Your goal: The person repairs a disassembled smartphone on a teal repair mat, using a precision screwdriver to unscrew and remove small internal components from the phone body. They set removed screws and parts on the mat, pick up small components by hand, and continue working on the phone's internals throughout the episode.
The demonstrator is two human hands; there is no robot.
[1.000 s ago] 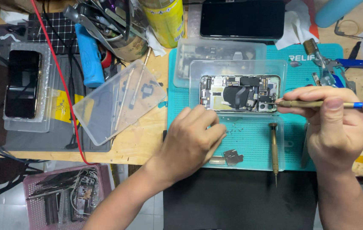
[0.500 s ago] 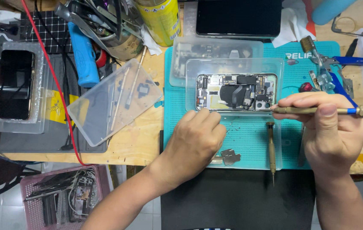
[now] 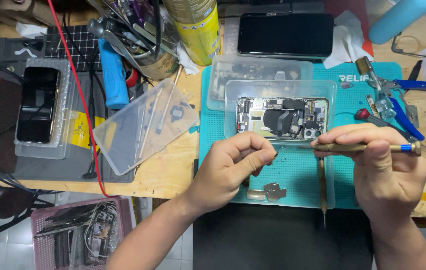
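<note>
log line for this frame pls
left hand: pinching tiny part | right hand: holds brass screwdriver, tip toward left fingers | opened phone: in clear tray on teal mat

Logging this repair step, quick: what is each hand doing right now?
Left hand: fingers pinched shut; whether they hold a tiny part cannot be told.
Right hand: closed around a brass screwdriver, held level.

Wooden bench [image 3: 173, 172], surface crowded. A teal work mat [image 3: 298, 175] lies on its right half, with small metal plates [image 3: 269, 192] and a spare screwdriver [image 3: 322, 182] near the front edge, blue-handled pliers [image 3: 413, 107] at the right, and two clear plastic trays, the nearer tray [image 3: 280, 89] holding an opened phone [image 3: 283, 118]. Left of the mat lie a clear plastic lid [image 3: 145, 131] and a tray with a dark phone [image 3: 38, 105]; a yellow can [image 3: 195, 30] and a black phone [image 3: 285, 34] sit at the back.
</note>
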